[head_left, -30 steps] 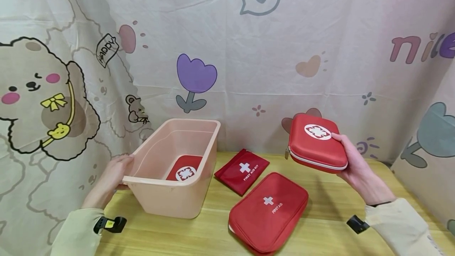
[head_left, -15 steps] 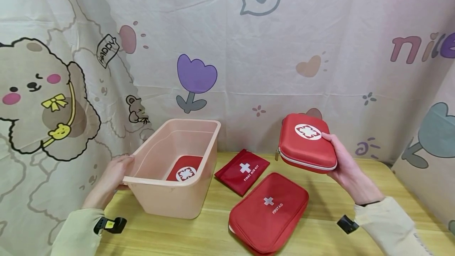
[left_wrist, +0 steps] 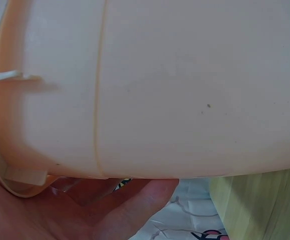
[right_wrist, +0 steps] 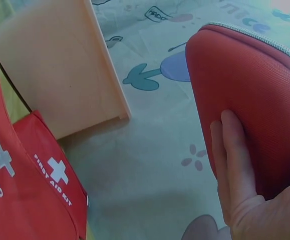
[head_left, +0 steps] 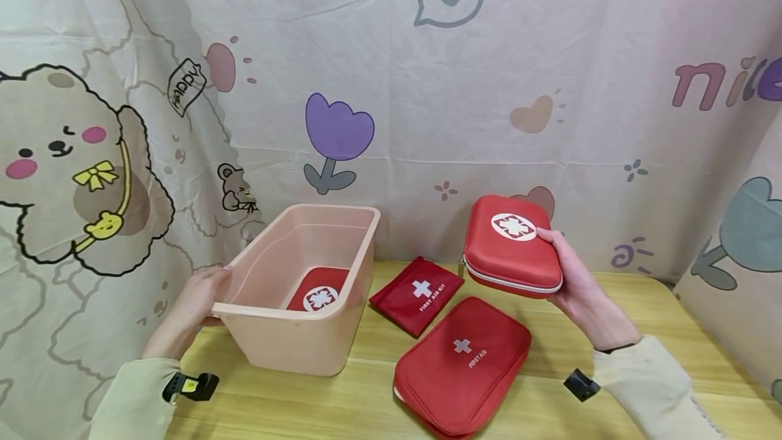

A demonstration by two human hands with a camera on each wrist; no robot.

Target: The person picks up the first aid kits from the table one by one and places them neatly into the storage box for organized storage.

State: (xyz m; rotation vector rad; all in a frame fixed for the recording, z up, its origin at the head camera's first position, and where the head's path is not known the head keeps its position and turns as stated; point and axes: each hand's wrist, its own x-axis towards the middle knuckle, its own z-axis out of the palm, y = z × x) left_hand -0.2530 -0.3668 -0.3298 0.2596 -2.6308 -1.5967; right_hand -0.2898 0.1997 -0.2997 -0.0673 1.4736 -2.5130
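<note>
My right hand holds a red hard-shell first aid case in the air, its thumb on the top by the white cross emblem and its fingers under it. In the right wrist view, fingers lie along the underside of the case. At the left, my left hand grips the rim of a pink plastic bin at its near left corner. Part of another red case with the same emblem shows inside the bin. The left wrist view shows the hand's fingers against the bin's outer wall.
A flat red first aid kit pouch lies right of the bin on the wooden table. Nearer the front lies a bigger red first aid bag. A printed cloth hangs behind the table.
The right hand has carried the red case to the left, toward the bin. My left hand and the bin have stayed in place.
</note>
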